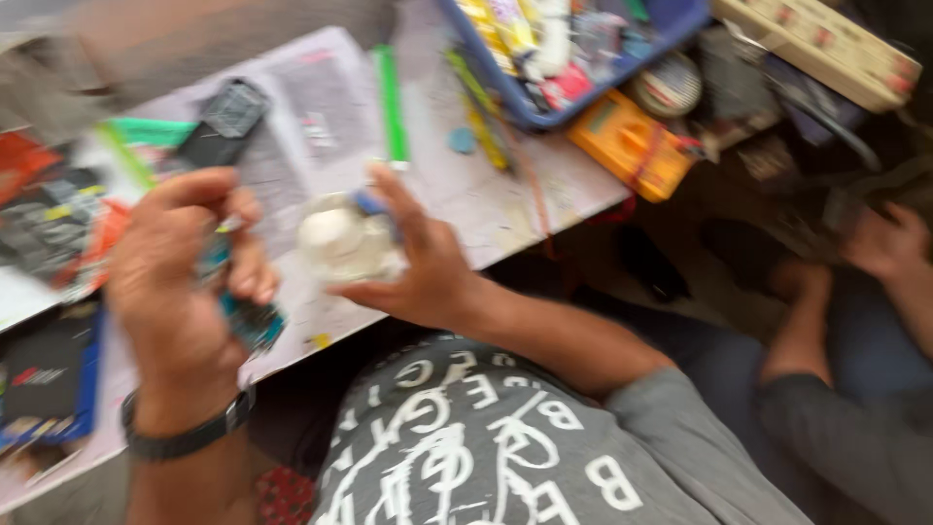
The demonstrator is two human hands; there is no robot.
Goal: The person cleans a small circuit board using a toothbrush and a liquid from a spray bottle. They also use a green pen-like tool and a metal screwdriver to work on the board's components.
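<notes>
Head view showed our left hand (190, 282) gripping a thin, stiff teal board (255, 321) by its edges, our right hand (413, 267) cupping a light, slippery-looking clear tub (342, 243) above the tabletop (505, 209).

A blue tray (671, 24) crammed with small items sits at the top centre of the pale tabletop (486, 199). Just right of it lies an orange meter (632, 144). A green marker (392, 102) lies left of the tray, and a cream power strip (821, 44) fills the upper right.
</notes>
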